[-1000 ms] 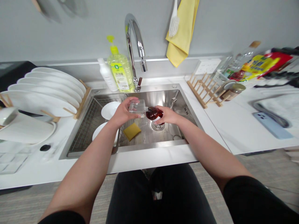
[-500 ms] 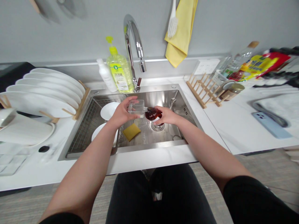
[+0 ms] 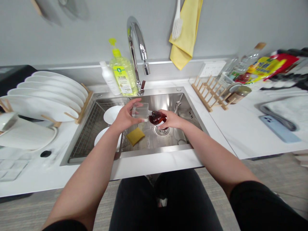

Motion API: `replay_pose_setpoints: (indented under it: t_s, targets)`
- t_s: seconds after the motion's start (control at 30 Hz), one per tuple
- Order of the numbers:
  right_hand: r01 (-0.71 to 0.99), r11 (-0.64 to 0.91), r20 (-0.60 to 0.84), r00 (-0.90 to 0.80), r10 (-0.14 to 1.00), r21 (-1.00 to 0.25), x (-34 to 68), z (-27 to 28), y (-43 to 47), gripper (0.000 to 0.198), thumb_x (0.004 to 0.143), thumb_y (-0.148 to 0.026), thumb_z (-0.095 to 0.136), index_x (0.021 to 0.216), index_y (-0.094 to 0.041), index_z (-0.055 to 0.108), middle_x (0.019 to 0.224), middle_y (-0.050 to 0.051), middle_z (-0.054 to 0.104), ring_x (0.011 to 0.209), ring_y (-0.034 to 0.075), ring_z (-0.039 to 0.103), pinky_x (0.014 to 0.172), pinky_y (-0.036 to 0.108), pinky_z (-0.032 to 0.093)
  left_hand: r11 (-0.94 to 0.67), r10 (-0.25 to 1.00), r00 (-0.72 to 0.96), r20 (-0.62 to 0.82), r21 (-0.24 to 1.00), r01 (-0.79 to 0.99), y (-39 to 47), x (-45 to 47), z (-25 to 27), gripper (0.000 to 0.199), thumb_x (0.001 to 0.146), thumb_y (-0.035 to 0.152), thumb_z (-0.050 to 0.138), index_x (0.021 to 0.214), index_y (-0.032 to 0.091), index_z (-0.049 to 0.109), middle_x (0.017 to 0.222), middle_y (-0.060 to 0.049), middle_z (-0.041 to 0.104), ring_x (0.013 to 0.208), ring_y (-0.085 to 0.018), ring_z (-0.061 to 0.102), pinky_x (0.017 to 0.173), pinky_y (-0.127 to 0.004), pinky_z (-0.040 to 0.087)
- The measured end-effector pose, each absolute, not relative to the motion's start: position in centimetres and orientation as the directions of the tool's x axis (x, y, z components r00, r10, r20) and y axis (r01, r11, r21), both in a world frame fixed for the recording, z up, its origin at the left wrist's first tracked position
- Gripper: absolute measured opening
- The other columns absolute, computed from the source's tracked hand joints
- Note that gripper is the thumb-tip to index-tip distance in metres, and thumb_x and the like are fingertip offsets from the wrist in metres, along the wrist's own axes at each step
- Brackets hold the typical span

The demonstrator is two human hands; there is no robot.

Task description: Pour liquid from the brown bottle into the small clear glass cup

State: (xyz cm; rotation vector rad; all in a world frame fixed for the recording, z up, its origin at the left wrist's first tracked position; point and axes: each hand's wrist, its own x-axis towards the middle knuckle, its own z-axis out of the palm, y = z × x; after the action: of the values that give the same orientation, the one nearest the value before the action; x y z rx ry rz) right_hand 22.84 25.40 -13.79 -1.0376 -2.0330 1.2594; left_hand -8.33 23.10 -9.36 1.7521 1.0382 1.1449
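Over the sink, my left hand grips a clear, square glass bottle that lies on its side, its neck pointing right. My right hand is wrapped round a dark red-brown bottle with a pale label. The mouths of the two bottles meet or nearly meet; whether they touch, I cannot tell. A yellow sponge rests in the basin below my left hand. The drain lies under the dark bottle, partly covered by it.
White bowls sit in the wire basket at the sink's left. Behind stand the faucet, a yellow-green soap bottle and a white bottle. Plates fill a left rack; a wooden rack, jar and phone are at right.
The hands and both bottles hold almost the same place. Only a very slight shift of the view shows.
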Motion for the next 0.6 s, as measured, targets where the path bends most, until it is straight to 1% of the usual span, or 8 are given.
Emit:
replay_pose_setpoints:
  t_s: [0.3, 0.53, 0.6]
  targets:
    - [0.305, 0.254, 0.043, -0.561, 0.827, -0.918, 22.71, -13.5, 25.32, 0.076, 0.061, -0.035, 0.109, 0.128, -0.024, 0.076, 0.118, 0.004, 0.085, 0.103, 0.03, 0.077, 0.096, 0.044, 0.062, -0.345, 0.923, 0.253, 0.289, 0.913, 0.217, 22.77, -8.23, -8.94, 0.106, 0.06, 0.031, 0.109, 0.157, 0.025, 0.066, 0.144, -0.016, 0.076, 0.141, -0.039, 0.069, 0.101, -0.047, 0.064]
    - [0.347, 0.247, 0.011, -0.562, 0.827, -0.905, 22.78, -13.12, 25.14, 0.076, 0.062, -0.036, 0.109, 0.129, -0.024, 0.076, 0.117, 0.004, 0.085, 0.102, 0.03, 0.077, 0.094, 0.042, 0.061, -0.355, 0.924, 0.241, 0.298, 0.902, 0.246, 22.66, -8.18, -8.83, 0.106, 0.059, 0.033, 0.109, 0.156, 0.025, 0.066, 0.144, -0.017, 0.077, 0.141, -0.04, 0.069, 0.1, -0.048, 0.064]
    - [0.349, 0.255, 0.019, -0.558, 0.83, -0.902, 22.8, -13.2, 25.16, 0.077, 0.061, -0.036, 0.109, 0.13, -0.024, 0.076, 0.119, 0.005, 0.085, 0.104, 0.03, 0.077, 0.095, 0.042, 0.061, -0.357, 0.924, 0.24, 0.299, 0.9, 0.25, 22.56, -8.13, -8.73, 0.106, 0.06, 0.033, 0.109, 0.156, 0.025, 0.066, 0.144, -0.017, 0.077, 0.141, -0.04, 0.069, 0.1, -0.048, 0.064]
